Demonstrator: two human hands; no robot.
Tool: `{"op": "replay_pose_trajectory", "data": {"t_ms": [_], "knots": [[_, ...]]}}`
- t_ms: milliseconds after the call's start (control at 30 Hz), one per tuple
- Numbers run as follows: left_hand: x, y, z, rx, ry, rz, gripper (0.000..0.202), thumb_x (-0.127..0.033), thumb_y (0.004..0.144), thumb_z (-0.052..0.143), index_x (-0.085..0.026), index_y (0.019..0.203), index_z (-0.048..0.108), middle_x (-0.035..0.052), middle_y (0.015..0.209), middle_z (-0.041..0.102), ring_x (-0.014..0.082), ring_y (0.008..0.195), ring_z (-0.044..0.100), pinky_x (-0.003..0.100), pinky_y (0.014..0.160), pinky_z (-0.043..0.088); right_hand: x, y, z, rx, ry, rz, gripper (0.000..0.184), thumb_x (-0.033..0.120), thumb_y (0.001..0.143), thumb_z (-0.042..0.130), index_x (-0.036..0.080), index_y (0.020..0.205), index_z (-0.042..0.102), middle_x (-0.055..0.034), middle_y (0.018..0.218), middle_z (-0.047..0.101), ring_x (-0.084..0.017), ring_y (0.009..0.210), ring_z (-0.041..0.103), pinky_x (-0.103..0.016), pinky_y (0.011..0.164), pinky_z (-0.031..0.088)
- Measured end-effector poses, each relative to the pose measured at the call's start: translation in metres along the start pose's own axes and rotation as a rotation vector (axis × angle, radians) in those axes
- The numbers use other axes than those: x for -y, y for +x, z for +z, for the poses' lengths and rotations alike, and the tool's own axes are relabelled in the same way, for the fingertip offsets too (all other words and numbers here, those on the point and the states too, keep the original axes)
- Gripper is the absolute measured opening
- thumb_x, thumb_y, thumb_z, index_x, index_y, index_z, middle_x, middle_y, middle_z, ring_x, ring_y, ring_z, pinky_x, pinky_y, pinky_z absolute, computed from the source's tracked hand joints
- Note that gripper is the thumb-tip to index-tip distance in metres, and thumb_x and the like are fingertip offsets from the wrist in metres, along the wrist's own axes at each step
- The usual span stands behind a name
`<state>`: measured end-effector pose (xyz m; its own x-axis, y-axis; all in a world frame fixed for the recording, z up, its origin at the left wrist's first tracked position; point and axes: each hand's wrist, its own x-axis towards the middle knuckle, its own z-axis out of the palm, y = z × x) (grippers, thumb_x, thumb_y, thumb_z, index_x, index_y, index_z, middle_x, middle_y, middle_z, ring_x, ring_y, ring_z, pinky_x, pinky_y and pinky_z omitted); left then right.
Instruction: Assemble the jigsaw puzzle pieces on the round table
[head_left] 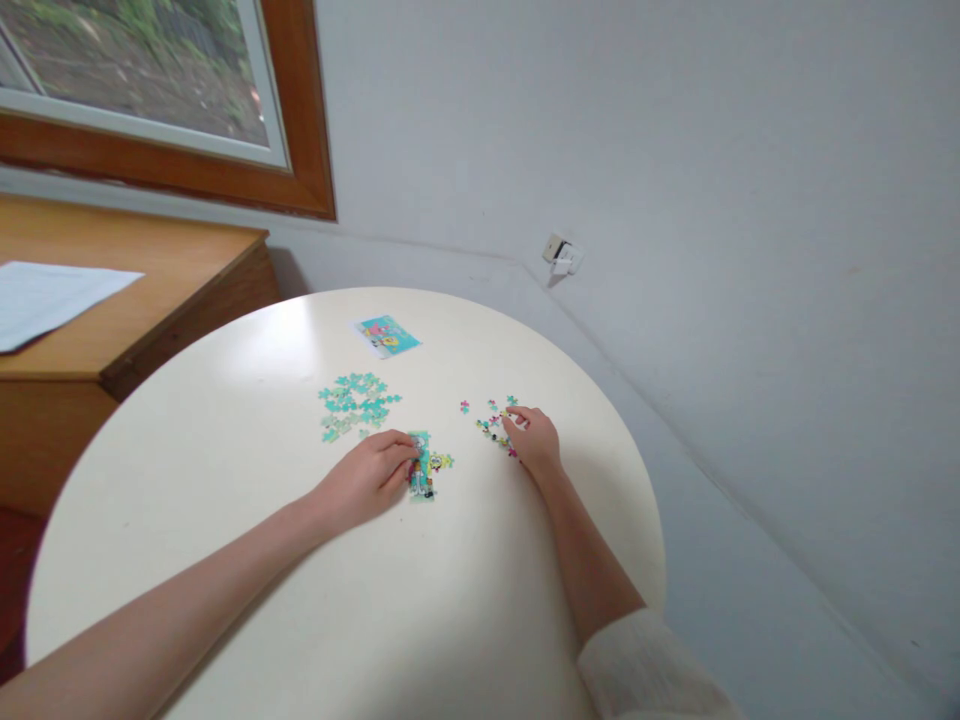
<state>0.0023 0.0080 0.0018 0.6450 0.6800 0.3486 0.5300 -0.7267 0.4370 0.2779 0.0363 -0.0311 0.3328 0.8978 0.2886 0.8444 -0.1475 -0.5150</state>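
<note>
Resting at the left edge of a partly joined puzzle [424,482], the left hand [375,472] has its fingers bent, their tips against the pieces there; whether its grip is closed on one cannot be told. The joined part lies flat on the round white surface [247,470], between the two hands and nearer the left. It is a narrow upright strip, mostly turquoise, with a yellow part [440,462] jutting out on its right.

The right hand [536,440] is over a small scatter of loose pieces [491,430] in yellow, pink, turquoise and dark colours. Its thumb and forefinger point in among them, but the pieces are too small to tell whether its grip is open or pinching one. A pink piece [465,406] lies a little apart, to the left of that scatter. A pale sleeve [652,665] covers the arm near the elbow.

Beyond the left hand, a larger heap of turquoise and pale green pieces [356,400] is spread flat. Farther back lies a picture card [390,337] with pink and yellow figures on turquoise. White paper [60,295] lies on a wooden desk [187,245] at left, below a window [150,80].
</note>
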Motion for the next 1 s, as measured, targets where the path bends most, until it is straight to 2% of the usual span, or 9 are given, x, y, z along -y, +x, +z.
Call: {"op": "replay_pose_trajectory", "data": {"t_ms": [200,800,1000], "knots": [[-0.0007,0.0006,0.0,-0.003,0.007,0.01,0.032,-0.018,0.086,0.037,-0.012,0.094,0.067,0.0116,0.099,0.063,0.019,0.09,0.061,0.031,0.081,0.051,-0.0003,0.0014,0.0002,0.004,0.022,0.02,0.024,0.032,0.074,0.053,0.022,0.089,0.068,-0.0017,0.077,0.06,-0.016,0.071,0.053,-0.028,0.068,0.04],[-0.0008,-0.0001,0.0003,-0.002,0.001,0.003,0.031,-0.017,0.085,0.037,-0.013,0.095,0.067,0.0114,0.1,0.063,0.0183,0.092,0.06,0.029,0.082,0.05,0.0065,0.002,-0.0056,0.082,-0.046,0.053,0.028,0.031,0.075,0.052,0.023,0.098,0.065,-0.0014,0.084,0.061,-0.017,0.079,0.055,-0.029,0.073,0.04],[-0.0013,0.0,-0.0007,0.011,-0.005,-0.005,0.032,-0.018,0.086,0.036,-0.012,0.096,0.066,0.0122,0.102,0.063,0.0187,0.093,0.06,0.03,0.084,0.05,0.0085,0.0022,-0.007,0.09,-0.051,0.074,0.024,0.031,0.074,0.052,0.023,0.092,0.065,-0.0009,0.083,0.061,-0.016,0.072,0.053,-0.028,0.069,0.039]]}}
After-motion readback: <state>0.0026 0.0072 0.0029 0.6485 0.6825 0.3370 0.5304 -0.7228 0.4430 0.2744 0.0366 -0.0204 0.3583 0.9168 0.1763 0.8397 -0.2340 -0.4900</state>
